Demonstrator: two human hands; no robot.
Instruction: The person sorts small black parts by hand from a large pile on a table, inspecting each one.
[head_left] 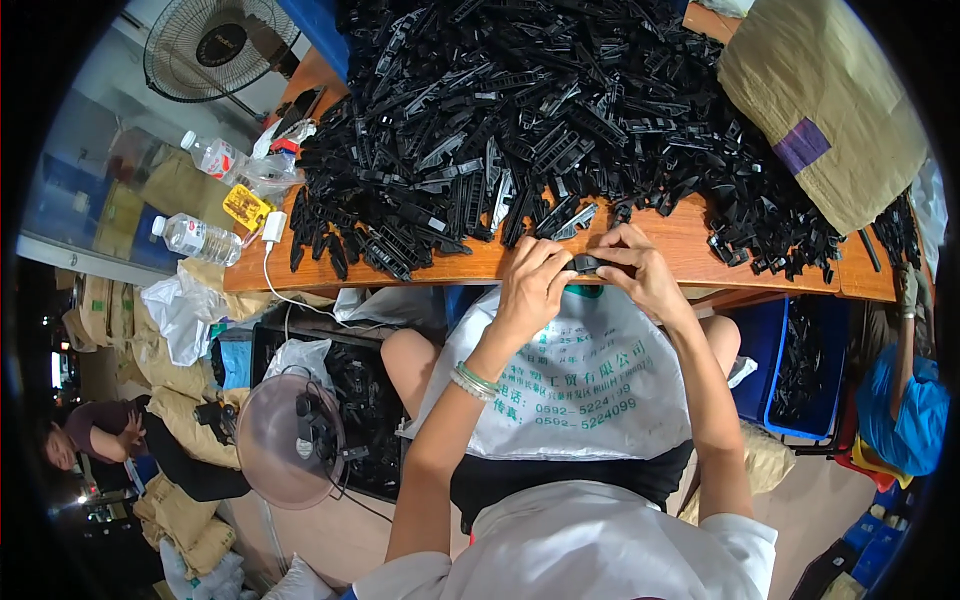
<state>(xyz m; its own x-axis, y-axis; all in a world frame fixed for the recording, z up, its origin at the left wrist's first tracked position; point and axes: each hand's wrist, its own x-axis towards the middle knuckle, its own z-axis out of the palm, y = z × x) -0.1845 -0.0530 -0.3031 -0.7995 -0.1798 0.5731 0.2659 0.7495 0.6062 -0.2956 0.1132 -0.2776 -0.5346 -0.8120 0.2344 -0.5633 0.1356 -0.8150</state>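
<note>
Between my two hands, at the table's front edge, is a small black plastic part (588, 263). My left hand (533, 285) pinches its left end with thumb and fingers. On the other end, the fingers of my right hand (643, 272) are closed. The fingers cover much of the part, so its full shape is hidden. Just beyond my hands, a large heap of black plastic parts (520, 120) spreads over the wooden table (470, 262). Many are long and ribbed. A white woven sack (560, 390) with green print lies over my lap below.
At the left stand a fan (220, 45), two plastic bottles (205, 240) and a white adapter (273, 228) with a cable. A brown sack (820, 110) covers the right back. Below are a blue crate (808, 425) and a clear pinkish basin (275, 450). Another person's gloved hand (910, 290) is far right.
</note>
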